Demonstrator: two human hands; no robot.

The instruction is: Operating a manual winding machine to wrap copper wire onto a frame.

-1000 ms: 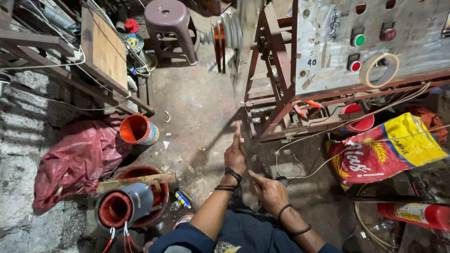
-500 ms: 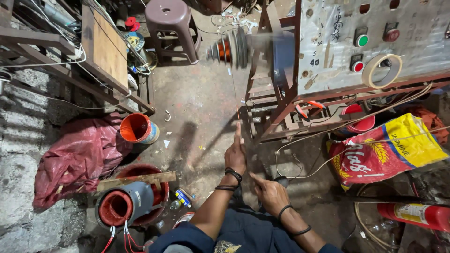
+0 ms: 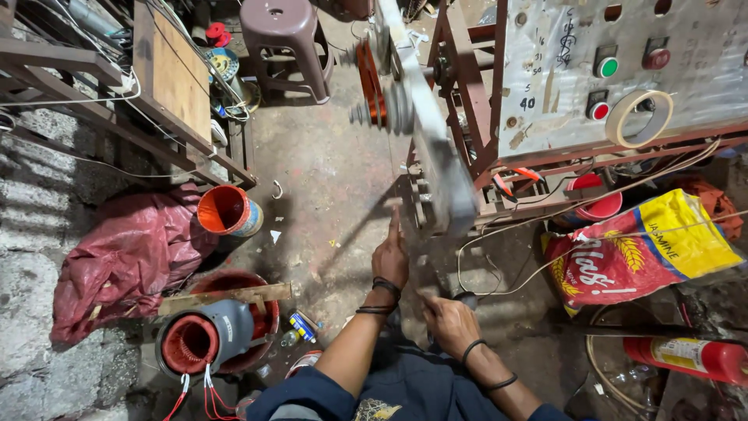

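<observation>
head view: the left hand (image 3: 392, 260) is raised over the concrete floor (image 3: 327, 179), its fingers straight and together, the index finger pointing up toward a blurred grey metal arm (image 3: 433, 148) that sweeps across the middle of the frame; the hand holds nothing. the right hand (image 3: 450, 321) sits lower and nearer the body, its fingers curled around a small dark knob (image 3: 466, 297) just beside a thin cable (image 3: 506, 269); whether the grip is tight i cannot tell. the blurred arm hangs from a rust-red metal frame (image 3: 471, 93), with orange and grey pulley discs (image 3: 382, 97) at its upper end. a grey control panel (image 3: 623, 62) with green and red buttons stands to the right, a roll of tape (image 3: 639, 118) hanging on it. a yellow and red sack (image 3: 647, 249) lies below the panel. to the left sit an orange bucket (image 3: 226, 210), a red cloth heap (image 3: 125, 257) and a motor stator with copper windings (image 3: 206, 339). a purple stool (image 3: 284, 43) stands at the top.
</observation>
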